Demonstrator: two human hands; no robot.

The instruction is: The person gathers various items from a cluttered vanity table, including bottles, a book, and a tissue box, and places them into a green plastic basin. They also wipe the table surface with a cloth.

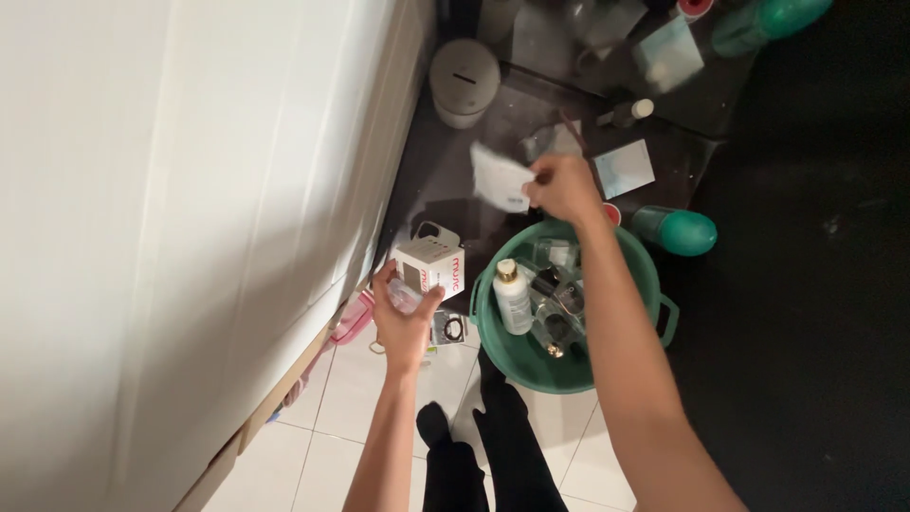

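**Two hands, two things, the basin between and below**

Start nearest you: your legs in dark trousers point(493, 446) stand on the pale tiled floor point(341, 427), toes close to the green basin point(652, 275). The basin sits at the edge of the dark glass worktop point(445, 180) and is packed with small bottles, among them a white bottle with a gold cap point(512, 296) standing upright at its left side.

Your left hand point(403, 318) is the nearer one. It is raised just left of the basin, fingers curled around a small clear item you can barely make out; whether it is a jar or a wrapper cannot be told. Right above that hand, touching or nearly so, is a small white box point(431, 265), tilted, with a loop handle at its top. A white cupboard door point(190, 209) fills the whole left side.

Your right hand point(561, 188) is farther out, reaching over the basin's far rim. It pinches a white crumpled packet point(500, 178) between thumb and fingers, and the packet hangs to the left of the hand, over the worktop and not over the basin. So the basin lies back toward you and slightly right from the packet.

Beyond it: a pale square sachet point(624, 169), a green roll-on bottle point(675, 230) lying on its side to the right, and a round white container point(464, 81) at the far left.
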